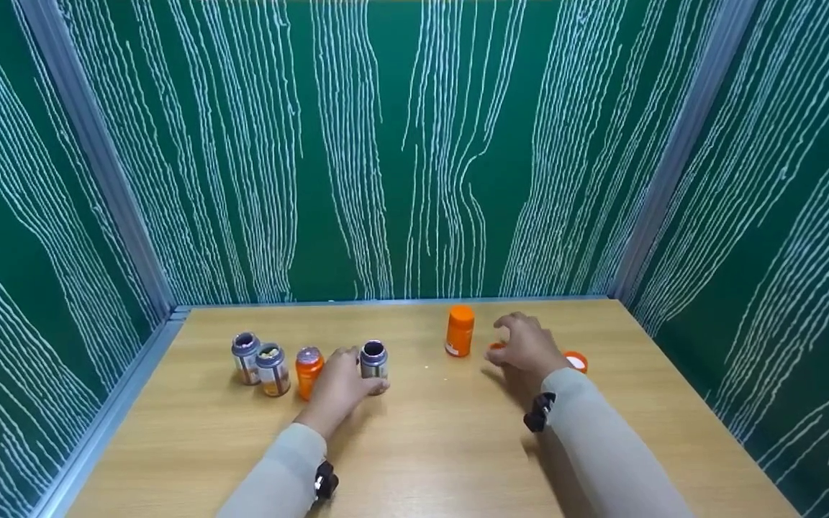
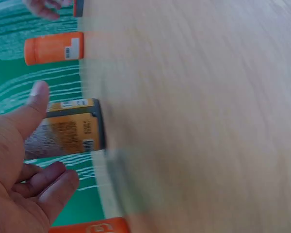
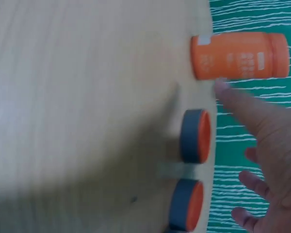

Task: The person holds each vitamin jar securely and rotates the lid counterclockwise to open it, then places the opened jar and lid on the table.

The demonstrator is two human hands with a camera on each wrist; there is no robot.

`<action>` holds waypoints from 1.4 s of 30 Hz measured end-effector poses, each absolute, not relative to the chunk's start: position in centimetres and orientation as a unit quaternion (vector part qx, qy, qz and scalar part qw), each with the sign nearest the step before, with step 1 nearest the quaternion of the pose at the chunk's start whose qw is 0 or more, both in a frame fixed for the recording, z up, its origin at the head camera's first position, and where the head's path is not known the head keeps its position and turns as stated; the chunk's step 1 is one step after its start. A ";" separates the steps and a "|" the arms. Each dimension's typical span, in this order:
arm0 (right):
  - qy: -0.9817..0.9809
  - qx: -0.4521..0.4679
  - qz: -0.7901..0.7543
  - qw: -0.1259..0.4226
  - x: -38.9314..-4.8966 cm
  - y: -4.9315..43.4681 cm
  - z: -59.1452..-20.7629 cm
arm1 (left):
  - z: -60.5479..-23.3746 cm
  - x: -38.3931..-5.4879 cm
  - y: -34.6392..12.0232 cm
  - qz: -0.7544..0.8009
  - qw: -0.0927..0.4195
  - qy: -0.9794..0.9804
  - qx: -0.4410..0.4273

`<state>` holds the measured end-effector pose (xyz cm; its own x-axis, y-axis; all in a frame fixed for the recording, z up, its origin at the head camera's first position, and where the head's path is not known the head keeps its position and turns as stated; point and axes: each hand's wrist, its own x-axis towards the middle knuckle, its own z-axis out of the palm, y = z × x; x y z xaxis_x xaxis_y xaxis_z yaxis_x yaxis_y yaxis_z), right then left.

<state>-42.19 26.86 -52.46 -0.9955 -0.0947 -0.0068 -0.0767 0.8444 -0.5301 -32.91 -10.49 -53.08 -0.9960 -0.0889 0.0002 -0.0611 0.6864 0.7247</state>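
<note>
My left hand (image 1: 339, 385) is around the near side of an uncapped grey bottle (image 1: 374, 368) with a dark open mouth. In the left wrist view, that bottle (image 2: 72, 127) stands between the spread thumb and fingers, which do not look closed on it. Just left of this hand is an orange bottle (image 1: 309, 373) with a greyish top. My right hand (image 1: 529, 349) hovers with parted fingers over the lids, partly hiding them. Right of centre stands a capped orange bottle (image 1: 460, 331). In the right wrist view, the thumb appears near that bottle (image 3: 240, 56), beside two grey-and-orange lids (image 3: 195, 136).
Two more uncapped grey bottles, one at the far left (image 1: 246, 358) and one beside it (image 1: 273, 370), stand on the wooden table (image 1: 422, 453). An orange-rimmed lid (image 1: 576, 361) lies right of my right hand. Green, white-lined panels (image 1: 400, 144) enclose the table.
</note>
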 end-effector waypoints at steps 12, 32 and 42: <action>0.944 -0.077 -0.320 -0.003 -43.6 22.6 -51.1 | -51.0 -31.8 -9.5 -0.339 0.093 -0.936 0.008; 0.913 -0.047 -0.405 0.030 -42.7 19.5 -50.6 | -51.1 -30.7 -8.4 -0.330 0.231 -0.907 -0.121; 0.897 -0.087 -0.432 -0.025 -39.9 18.3 -48.1 | -50.3 -30.4 -6.7 -0.291 0.242 -0.909 -0.177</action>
